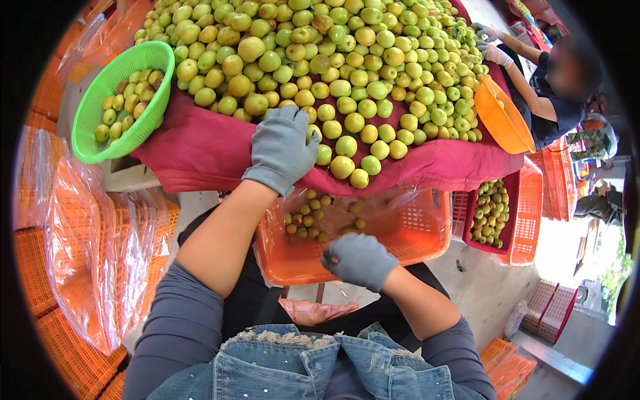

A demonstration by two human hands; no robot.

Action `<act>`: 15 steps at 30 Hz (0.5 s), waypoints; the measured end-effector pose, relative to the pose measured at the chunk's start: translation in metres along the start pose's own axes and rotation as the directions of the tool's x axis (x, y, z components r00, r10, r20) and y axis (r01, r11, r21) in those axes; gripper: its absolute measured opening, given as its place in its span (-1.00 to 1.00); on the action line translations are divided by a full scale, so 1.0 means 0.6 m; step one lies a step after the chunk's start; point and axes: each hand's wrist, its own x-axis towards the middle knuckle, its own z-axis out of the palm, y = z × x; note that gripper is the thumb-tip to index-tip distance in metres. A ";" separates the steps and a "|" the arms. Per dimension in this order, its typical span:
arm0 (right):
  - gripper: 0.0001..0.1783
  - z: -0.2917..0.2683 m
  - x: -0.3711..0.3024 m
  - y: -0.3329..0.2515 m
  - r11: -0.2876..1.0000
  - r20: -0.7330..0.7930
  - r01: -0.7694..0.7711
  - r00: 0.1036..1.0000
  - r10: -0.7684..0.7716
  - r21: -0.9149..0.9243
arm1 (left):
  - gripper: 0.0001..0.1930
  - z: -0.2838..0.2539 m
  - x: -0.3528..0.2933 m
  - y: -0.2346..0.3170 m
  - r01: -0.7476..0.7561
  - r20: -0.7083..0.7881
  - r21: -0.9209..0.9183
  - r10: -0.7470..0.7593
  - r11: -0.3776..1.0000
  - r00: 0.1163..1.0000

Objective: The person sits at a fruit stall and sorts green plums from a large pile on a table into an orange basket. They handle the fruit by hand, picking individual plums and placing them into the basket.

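Observation:
A big heap of round yellow-green fruit [347,87], which look like jujubes, covers a table draped in dark red cloth [207,150]. My left hand [283,143], in a grey glove, rests at the heap's near edge. Its fingers curl round a jujube [312,133] that shows partly between thumb and forefinger. Lower and to the right, my right hand [360,260], gloved alike, is closed above the near rim of an orange crate [417,223]. A small dark spot shows at its fingers; what it holds is unclear. Several jujubes [309,215] lie in the plastic-lined crate.
A green basket [83,127] with browner fruit stands at the left. At the right are an orange basin [503,120], a red crate of fruit [490,213] and a co-worker's gloved hands [495,55]. Stacked orange crates [83,347], partly under clear plastic, line my left side.

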 end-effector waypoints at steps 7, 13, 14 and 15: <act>-0.76 -0.229 -0.135 -0.209 0.689 -0.333 0.612 0.791 -0.514 0.389 | -0.73 0.002 0.004 0.009 -0.009 0.066 0.087 0.003 0.996 0.998; -0.80 -0.246 -0.138 -0.281 0.734 -0.143 0.668 0.743 -0.653 0.119 | -0.72 0.005 0.007 0.003 0.009 0.093 0.019 -0.010 1.000 0.996; -0.80 -0.243 -0.140 -0.286 0.745 -0.133 0.660 0.750 -0.647 0.100 | -0.72 0.007 0.007 0.006 0.016 0.106 0.009 -0.017 1.000 0.994; -0.81 -0.241 -0.140 -0.294 0.749 -0.120 0.656 0.754 -0.646 0.090 | -0.72 0.006 0.005 0.005 0.015 0.105 0.026 -0.017 1.000 0.994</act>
